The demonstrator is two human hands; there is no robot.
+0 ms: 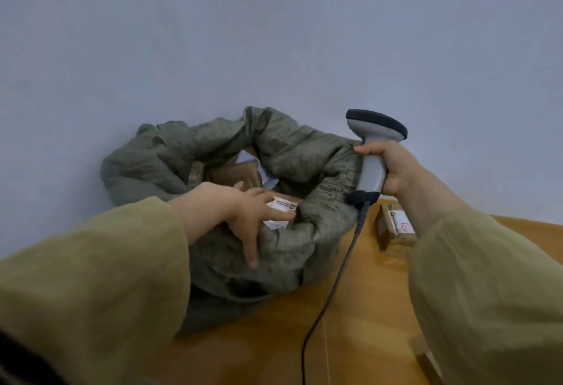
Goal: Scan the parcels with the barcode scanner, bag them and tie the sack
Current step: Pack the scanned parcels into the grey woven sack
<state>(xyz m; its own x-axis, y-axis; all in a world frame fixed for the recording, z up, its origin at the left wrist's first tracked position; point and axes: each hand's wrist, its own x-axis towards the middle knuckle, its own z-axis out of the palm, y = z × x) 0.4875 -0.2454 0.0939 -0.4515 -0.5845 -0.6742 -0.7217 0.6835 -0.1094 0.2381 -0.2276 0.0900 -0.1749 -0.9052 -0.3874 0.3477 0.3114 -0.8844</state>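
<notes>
Right hand grips scanner; left hand touches parcel.

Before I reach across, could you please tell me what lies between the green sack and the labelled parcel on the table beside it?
The head view shows only the black scanner cable crossing the bare wooden table between the sack and the parcel.

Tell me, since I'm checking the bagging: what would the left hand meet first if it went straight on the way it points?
The labelled parcel in the open sack: the left hand points at it and its fingers seem to touch the label, though depth is unclear.
</notes>
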